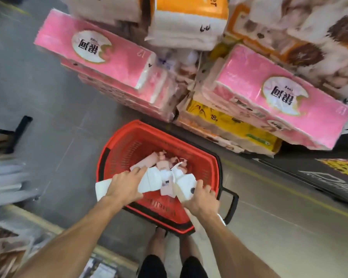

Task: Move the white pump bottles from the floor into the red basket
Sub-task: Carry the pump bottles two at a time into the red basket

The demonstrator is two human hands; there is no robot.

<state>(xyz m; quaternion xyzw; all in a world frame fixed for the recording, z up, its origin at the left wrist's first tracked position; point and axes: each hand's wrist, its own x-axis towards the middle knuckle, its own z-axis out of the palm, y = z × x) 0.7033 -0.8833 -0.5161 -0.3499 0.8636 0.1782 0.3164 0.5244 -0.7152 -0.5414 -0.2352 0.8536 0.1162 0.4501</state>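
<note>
The grey shop floor [48,93] carries stacked pink tissue packs [100,55] and, in front of them, the red basket [129,145]. My left grip [127,186] is closed over white pump bottles [152,181] above the basket's near half. My right grip [202,199] clutches another white bottle [186,183] just beside them.
</note>
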